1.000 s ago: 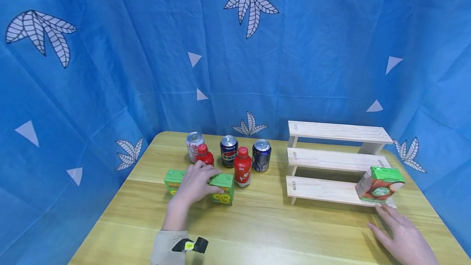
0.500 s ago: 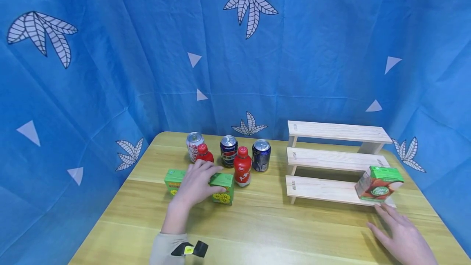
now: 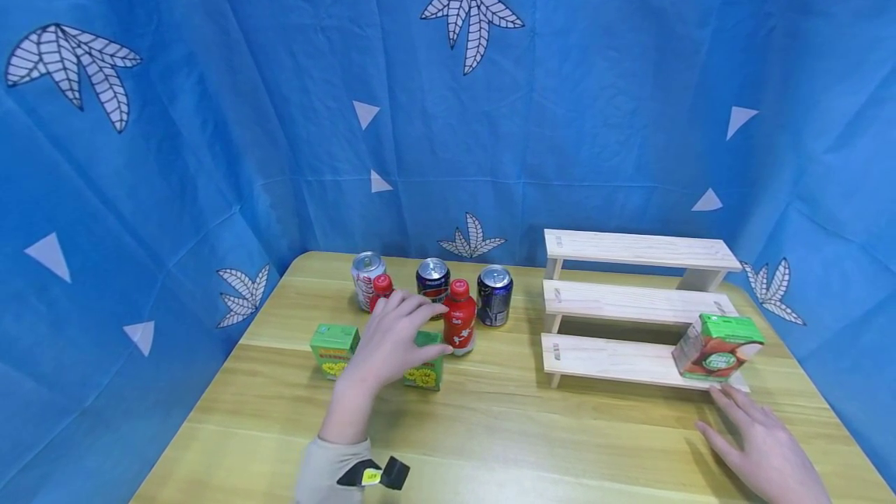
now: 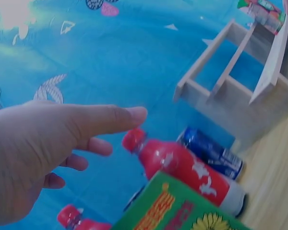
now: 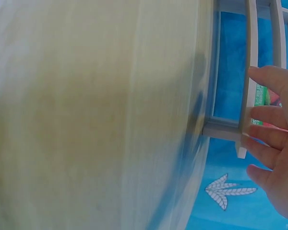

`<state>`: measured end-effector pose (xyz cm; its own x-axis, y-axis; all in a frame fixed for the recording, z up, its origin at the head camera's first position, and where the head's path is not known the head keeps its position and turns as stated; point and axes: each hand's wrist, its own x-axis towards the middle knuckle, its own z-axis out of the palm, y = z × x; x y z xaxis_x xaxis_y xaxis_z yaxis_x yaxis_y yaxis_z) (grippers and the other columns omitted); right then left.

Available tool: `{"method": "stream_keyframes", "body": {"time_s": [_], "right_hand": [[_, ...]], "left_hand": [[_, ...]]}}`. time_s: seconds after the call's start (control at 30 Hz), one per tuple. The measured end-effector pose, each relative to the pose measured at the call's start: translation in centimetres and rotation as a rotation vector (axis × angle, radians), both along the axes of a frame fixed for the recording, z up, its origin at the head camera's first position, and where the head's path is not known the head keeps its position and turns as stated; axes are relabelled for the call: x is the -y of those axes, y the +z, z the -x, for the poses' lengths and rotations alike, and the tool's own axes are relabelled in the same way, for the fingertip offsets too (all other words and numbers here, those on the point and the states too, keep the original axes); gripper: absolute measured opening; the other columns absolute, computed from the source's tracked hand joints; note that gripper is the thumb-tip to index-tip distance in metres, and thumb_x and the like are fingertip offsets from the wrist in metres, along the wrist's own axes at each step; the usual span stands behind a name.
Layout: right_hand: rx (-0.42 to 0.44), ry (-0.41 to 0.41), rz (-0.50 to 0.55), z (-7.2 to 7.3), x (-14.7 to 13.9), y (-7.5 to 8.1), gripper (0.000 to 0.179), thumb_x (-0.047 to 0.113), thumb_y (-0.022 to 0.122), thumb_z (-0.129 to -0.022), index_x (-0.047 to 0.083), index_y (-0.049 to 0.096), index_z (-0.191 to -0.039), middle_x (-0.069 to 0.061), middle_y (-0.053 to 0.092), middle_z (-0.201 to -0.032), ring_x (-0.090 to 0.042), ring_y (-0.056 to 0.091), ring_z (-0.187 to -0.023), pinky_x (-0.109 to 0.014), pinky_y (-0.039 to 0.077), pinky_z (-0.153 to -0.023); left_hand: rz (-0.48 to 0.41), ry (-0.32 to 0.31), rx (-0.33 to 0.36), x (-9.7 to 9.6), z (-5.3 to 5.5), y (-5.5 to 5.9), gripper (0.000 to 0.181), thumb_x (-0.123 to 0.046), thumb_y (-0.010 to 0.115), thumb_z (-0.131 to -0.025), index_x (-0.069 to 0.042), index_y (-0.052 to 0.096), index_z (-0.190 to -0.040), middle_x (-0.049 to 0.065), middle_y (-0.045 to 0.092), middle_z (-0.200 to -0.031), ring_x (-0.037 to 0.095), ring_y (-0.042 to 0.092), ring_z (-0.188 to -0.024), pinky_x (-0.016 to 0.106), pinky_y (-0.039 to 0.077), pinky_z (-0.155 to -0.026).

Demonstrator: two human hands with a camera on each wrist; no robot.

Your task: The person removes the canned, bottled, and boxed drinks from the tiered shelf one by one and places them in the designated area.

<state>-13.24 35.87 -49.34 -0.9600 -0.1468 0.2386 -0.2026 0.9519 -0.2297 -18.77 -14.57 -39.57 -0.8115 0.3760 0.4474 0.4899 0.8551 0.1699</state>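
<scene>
My left hand (image 3: pixel 393 339) hovers over two green juice boxes, its fingers spread with nothing held. One green box (image 3: pixel 334 348) stands left of the hand; the other green box (image 3: pixel 425 373) is partly hidden beneath it. Past the fingertips stands a red bottle (image 3: pixel 460 321), whose cap is near my thumb in the left wrist view. A second red bottle (image 3: pixel 381 288) is mostly hidden behind the hand. My right hand (image 3: pixel 763 442), fingers relaxed, is at the front edge of the lowest tier of a wooden shelf (image 3: pixel 616 358). Above it, a green-topped drink carton (image 3: pixel 719 347) sits on that tier.
A silver-and-red can (image 3: pixel 367 280), a dark blue can (image 3: pixel 432 274) and another blue can (image 3: pixel 495 298) stand along the back of the table (image 3: pixel 490 442). A blue curtain (image 3: pixel 595 99) rises behind and at both sides.
My left hand has lifted off the green boxes and moved slightly right and up, toward the red bottle. The left box shows more now. My right hand stays almost still.
</scene>
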Motion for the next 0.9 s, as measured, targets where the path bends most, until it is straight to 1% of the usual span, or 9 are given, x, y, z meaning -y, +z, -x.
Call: {"method": "stream_keyframes", "body": {"time_s": [0.2,0.37,0.5,0.67,0.9], "right_hand": [[0.001,-0.002,-0.001,0.0,0.0,-0.1,0.068,0.037,0.071,-0.087,-0.014,0.053,-0.128,-0.039,0.048,-0.13,-0.056,0.049,-0.113,-0.064,0.034,-0.095],[0.007,-0.009,-0.005,0.0,0.0,0.0,0.067,0.036,0.07,-0.087,-0.014,0.053,-0.129,-0.039,0.048,-0.13,-0.056,0.049,-0.114,-0.064,0.034,-0.096],[0.017,-0.013,-0.003,0.0,0.0,0.0,0.068,0.037,0.07,-0.088,-0.014,0.052,-0.129,-0.04,0.047,-0.131,-0.056,0.048,-0.114,-0.063,0.033,-0.097],[0.018,-0.018,-0.004,-0.1,0.1,0.1,0.068,0.037,0.069,-0.088,-0.014,0.052,-0.129,-0.039,0.047,-0.131,-0.056,0.048,-0.114,-0.064,0.034,-0.097],[0.039,-0.022,-0.008,0.0,0.2,0.3,0.068,0.038,0.068,-0.089,-0.014,0.052,-0.13,-0.039,0.046,-0.132,-0.056,0.047,-0.115,-0.064,0.033,-0.099]], "left_hand": [[0.008,-0.039,-0.01,-2.0,0.2,0.6,0.056,-0.051,0.08,-0.075,-0.024,0.066,-0.121,-0.004,0.066,-0.119,0.018,0.051,-0.111,0.039,0.042,-0.093],[0.031,-0.083,-0.044,-3.8,0.5,0.9,0.052,-0.053,0.077,-0.076,-0.026,0.067,-0.12,-0.006,0.066,-0.118,0.016,0.051,-0.111,0.039,0.043,-0.092],[0.049,-0.116,-0.063,-5.3,0.8,1.0,0.053,-0.057,0.074,-0.077,-0.027,0.067,-0.12,-0.007,0.066,-0.117,0.016,0.052,-0.112,0.038,0.043,-0.095],[0.061,-0.159,-0.064,-7.1,1.2,1.0,0.051,-0.056,0.073,-0.079,-0.028,0.066,-0.121,-0.008,0.066,-0.117,0.014,0.052,-0.113,0.036,0.041,-0.098],[0.117,-0.229,-0.101,-9.9,1.9,0.8,0.051,-0.058,0.069,-0.082,-0.029,0.063,-0.124,-0.009,0.064,-0.12,0.012,0.051,-0.114,0.033,0.042,-0.097]]}}
